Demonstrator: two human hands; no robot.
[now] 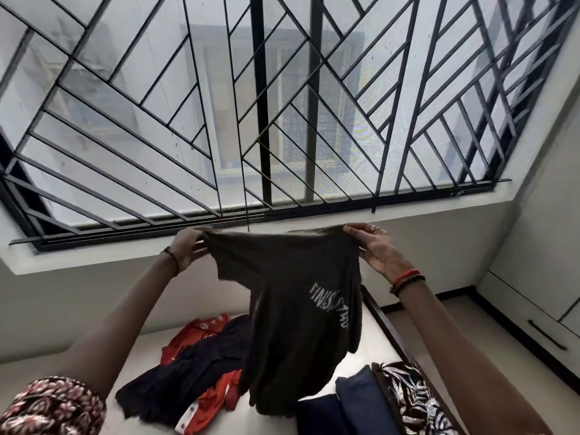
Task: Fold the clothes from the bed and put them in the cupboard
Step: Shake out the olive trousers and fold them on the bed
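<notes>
A dark grey T-shirt (295, 312) with white lettering hangs in the air in front of the window. My left hand (188, 248) pinches its upper left edge and my right hand (375, 246) grips its upper right edge, both arms raised. Below it on the pale bed (94, 368) lie a loose dark navy garment (188, 368) and a red garment (201, 332) partly under it. At the lower right sit folded blue clothes (357, 400) and a folded black-and-white patterned piece (411, 400).
A large window with a black metal grille (251, 105) fills the wall ahead, above a white sill. White cupboard doors with a dark handle (547, 339) stand at the right. A dark bed frame edge (386, 321) runs along the bed's right side.
</notes>
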